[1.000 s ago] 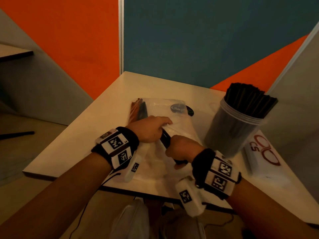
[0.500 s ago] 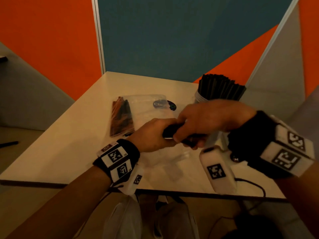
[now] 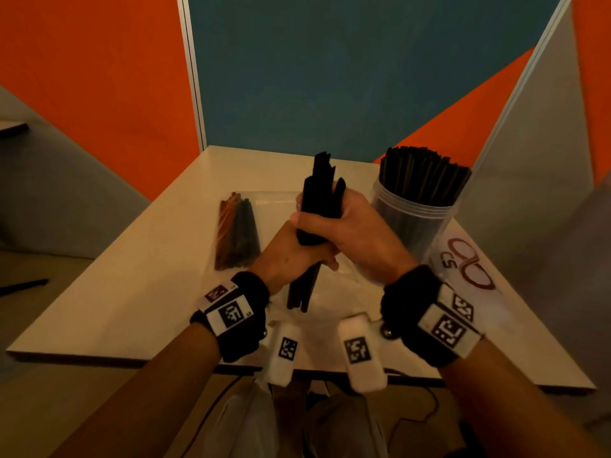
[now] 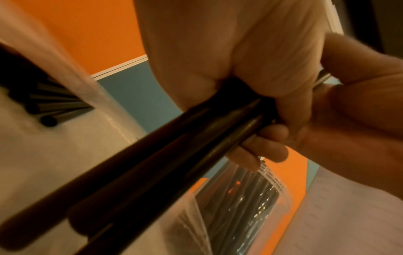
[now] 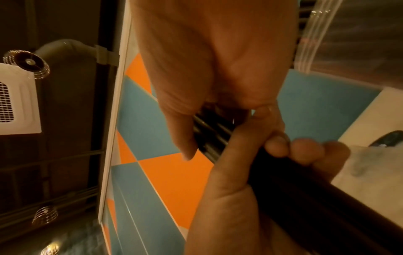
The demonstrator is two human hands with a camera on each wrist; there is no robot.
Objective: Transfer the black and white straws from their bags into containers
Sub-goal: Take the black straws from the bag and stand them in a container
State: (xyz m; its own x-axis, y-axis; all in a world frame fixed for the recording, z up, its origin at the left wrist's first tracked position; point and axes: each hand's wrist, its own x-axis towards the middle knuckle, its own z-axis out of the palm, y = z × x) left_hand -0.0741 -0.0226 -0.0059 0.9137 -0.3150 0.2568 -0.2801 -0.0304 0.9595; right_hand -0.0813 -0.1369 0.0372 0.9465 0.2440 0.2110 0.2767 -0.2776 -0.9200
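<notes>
I hold a bundle of black straws point(image 3: 319, 206) upright above the table point(image 3: 139, 285), between my two hands and just left of the clear container point(image 3: 413, 223), which is already packed with black straws. My right hand point(image 3: 350, 226) wraps around the upper part of the bundle, fingers and thumb curled tight; my left hand point(image 3: 291, 256) grips it just below, the two hands touching. The straw ends are uneven: some poke higher at the top, and a few hang lower beneath my left hand. Behind my hands lies a flat clear bag point(image 3: 264, 203) with a small cluster of dark and brownish straws point(image 3: 236, 233) at its left edge. I judge the main risk to be loose straws slipping out of the bottom of the grip, since the ends are not aligned, or the bundle jamming against the crowded container mouth and tipping it. No white straws or second container appear in any view. My hands hide the middle of the bundle, the wrist views are close and blurred, and the printed thing point(image 3: 469, 266) at the table's right is possibly a box.
</notes>
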